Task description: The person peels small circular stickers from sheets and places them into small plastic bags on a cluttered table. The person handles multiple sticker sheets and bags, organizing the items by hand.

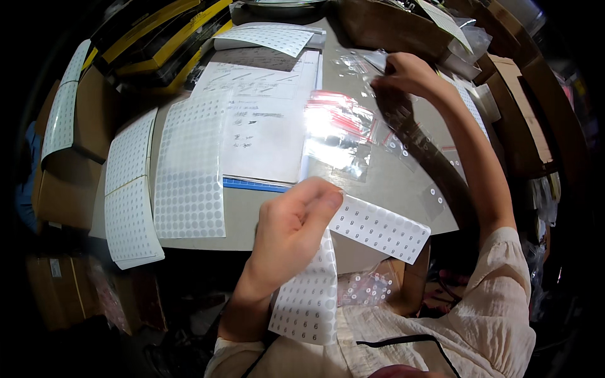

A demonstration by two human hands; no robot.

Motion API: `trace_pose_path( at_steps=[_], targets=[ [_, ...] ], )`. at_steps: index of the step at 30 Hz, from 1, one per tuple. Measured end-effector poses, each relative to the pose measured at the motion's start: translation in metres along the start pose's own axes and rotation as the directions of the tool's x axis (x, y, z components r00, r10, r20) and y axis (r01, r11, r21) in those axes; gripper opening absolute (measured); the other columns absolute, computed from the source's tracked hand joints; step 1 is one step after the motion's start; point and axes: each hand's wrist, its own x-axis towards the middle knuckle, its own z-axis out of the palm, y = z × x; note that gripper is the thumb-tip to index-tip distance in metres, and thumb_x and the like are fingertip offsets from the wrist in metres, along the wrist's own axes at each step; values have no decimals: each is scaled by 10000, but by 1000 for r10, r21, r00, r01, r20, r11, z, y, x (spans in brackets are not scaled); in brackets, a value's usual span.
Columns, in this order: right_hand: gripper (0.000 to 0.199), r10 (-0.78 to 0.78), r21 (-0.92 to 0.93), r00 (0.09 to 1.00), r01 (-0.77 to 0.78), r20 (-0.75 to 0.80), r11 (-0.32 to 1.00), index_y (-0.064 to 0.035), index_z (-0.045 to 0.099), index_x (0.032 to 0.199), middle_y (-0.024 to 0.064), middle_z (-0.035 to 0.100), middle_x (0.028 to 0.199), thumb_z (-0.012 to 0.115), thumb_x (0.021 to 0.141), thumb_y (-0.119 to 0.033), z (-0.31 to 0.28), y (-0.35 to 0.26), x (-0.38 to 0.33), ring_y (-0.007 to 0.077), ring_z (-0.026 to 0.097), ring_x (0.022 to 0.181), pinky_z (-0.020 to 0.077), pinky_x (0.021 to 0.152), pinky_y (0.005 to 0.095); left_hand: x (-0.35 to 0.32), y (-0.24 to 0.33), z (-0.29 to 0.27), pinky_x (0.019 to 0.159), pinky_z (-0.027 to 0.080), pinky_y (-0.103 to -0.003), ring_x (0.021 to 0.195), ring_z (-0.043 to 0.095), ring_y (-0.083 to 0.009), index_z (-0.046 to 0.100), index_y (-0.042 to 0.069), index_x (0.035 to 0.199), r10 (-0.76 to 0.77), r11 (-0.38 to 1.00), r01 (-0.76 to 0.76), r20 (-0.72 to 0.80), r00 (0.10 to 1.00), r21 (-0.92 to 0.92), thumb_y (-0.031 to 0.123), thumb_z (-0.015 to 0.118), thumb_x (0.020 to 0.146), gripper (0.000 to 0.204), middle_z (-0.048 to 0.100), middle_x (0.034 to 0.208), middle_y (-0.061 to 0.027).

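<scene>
In front of my body, my left hand (293, 233) pinches a white sheet of round stickers (381, 228) between thumb and fingers. The sheet bends at the grip: one part sticks out to the right, the other hangs down below the hand. My right hand (406, 74) is stretched to the far right of the table, its fingers curled together. Shiny clear plastic (376, 60) lies right beside its fingertips; whether they grip it is hard to see. Nearer the middle lies a pile of small clear zip bags (340, 129) with red edges.
More sticker sheets lie at the left (132, 189), beside a sheet of grey dots (189, 195). Written papers (265, 126) rest on a blue-edged board (255, 184). Small bags with white discs (433, 198) are scattered right. Cardboard boxes (520, 107) flank the table (391, 170).
</scene>
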Motion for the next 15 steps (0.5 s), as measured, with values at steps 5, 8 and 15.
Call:
trace_pose_path(
  at_steps=[5,8,15],
  targets=[
    [318,-134,341,989,146,-58,929,16,660,965,78,669,869,795,857,-251,-11,-30,-46,181,640,801,509,731,328,-2,9,-1,598,477,-262,686,570,-61,658,-36,996,-80,995,81,-17,997,63,128,619,993,168,666,737,-80],
    [194,-350,679,932,318,-95,661,14,642,1038,24,648,927,732,916,-108,-21,-72,-91,131,613,849,509,787,301,-1,6,1,604,479,-275,686,574,-70,642,-38,989,-25,996,28,-34,999,84,132,610,997,173,659,718,-98],
    [138,-532,507,821,556,-208,659,-10,603,975,155,642,892,673,878,-79,-22,-131,-153,347,624,846,504,744,424,0,4,-1,668,417,-202,749,524,-36,627,-60,1063,-12,992,13,-12,1000,129,88,538,1034,176,623,833,-24]
  ],
)
